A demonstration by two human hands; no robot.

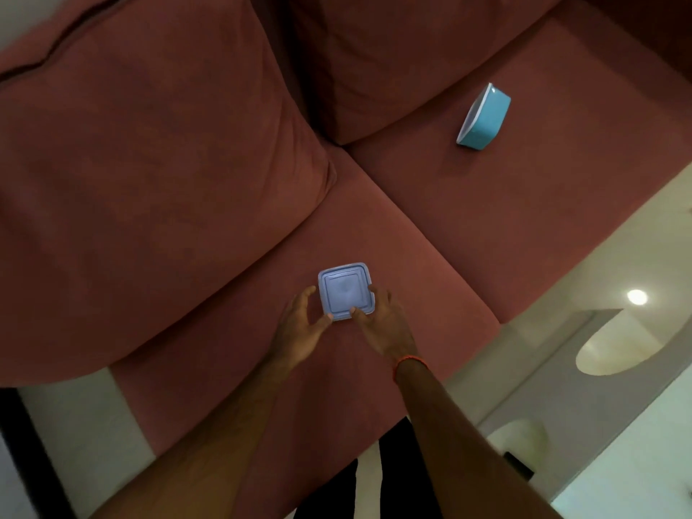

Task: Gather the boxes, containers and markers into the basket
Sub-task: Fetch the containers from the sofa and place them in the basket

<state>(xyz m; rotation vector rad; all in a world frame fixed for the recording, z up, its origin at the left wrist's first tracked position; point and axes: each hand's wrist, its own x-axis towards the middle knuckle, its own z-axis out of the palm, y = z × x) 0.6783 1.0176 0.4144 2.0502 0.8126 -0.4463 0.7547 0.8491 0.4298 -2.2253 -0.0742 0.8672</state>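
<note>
A square light-blue lidded container (345, 289) lies flat on the red sofa seat (393, 234). My left hand (302, 324) is at its left side, thumb touching the near left corner and fingers curved along the left edge. On the other side my right hand (382, 319) grips the near right corner between thumb and fingers. A second, turquoise container (483, 117) with a white rim lies tipped on its side on the far right seat cushion. No basket or markers are in view.
Large red back cushions (161, 174) fill the left and top. Pale glossy floor (584, 368) lies to the right of the sofa's front edge, with a lamp reflection. My dark trouser legs stand against the sofa front.
</note>
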